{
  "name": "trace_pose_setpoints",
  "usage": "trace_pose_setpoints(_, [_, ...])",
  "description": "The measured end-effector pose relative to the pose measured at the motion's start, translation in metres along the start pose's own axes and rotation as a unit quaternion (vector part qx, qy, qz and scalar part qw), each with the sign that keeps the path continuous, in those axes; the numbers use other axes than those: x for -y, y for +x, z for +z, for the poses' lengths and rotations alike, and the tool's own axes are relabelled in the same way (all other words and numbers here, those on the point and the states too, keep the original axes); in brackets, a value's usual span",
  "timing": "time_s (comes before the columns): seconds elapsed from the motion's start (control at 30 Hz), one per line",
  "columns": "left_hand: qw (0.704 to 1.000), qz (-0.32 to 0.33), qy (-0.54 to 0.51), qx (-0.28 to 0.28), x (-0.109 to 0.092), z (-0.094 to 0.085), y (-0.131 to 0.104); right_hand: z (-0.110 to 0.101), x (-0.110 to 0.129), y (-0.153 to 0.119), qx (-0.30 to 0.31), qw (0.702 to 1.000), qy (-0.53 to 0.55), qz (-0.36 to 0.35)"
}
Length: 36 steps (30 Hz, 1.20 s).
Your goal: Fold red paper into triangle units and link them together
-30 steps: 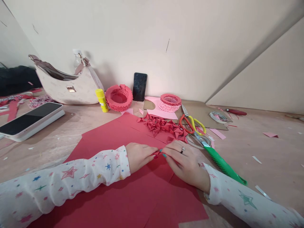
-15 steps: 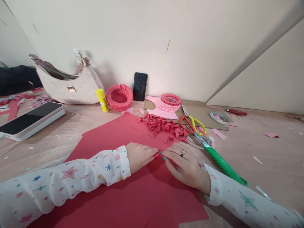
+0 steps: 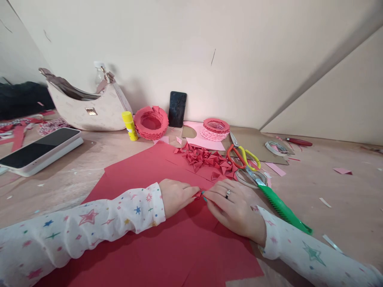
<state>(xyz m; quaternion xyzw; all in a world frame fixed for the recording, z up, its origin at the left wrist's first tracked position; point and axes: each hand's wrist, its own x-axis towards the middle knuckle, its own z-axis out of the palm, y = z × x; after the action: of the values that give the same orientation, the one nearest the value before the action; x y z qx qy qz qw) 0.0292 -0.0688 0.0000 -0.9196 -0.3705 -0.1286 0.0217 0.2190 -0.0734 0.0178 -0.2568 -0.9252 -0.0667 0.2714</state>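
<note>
My left hand [image 3: 177,197] and my right hand [image 3: 235,207] meet over large red paper sheets [image 3: 167,247]. Between their fingertips they pinch a small folded red paper piece [image 3: 198,194], mostly covered by the fingers. A ring is on my right hand. Just beyond the hands lies a heap of folded red paper triangles [image 3: 203,156]. Farther back stand a red ring-shaped paper bowl [image 3: 151,130] and a smaller pink one with a red top [image 3: 214,130]. Scissors with red and yellow handles [image 3: 245,158] and a green-handled cutter [image 3: 283,209] lie right of the heap.
A yellow glue stick [image 3: 129,126] stands before a white handbag [image 3: 89,115]. A black phone [image 3: 177,109] leans on the wall, and a white device with a dark screen [image 3: 42,151] lies left. Cardboard [image 3: 254,139], a tape roll [image 3: 275,148] and paper scraps are at right.
The fingertips of my right hand have drawn in slightly closer around the folded paper piece. Otherwise the hands keep nearly the same place, and the view has shifted very slightly.
</note>
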Motion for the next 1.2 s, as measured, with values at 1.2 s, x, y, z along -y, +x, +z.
trace_pose_setpoints(1.2, [0.997, -0.015, -0.075, -0.029, 0.003, -0.004, -0.002, 0.006, -0.021, 0.0, -0.041, 0.97, 0.095, 0.22])
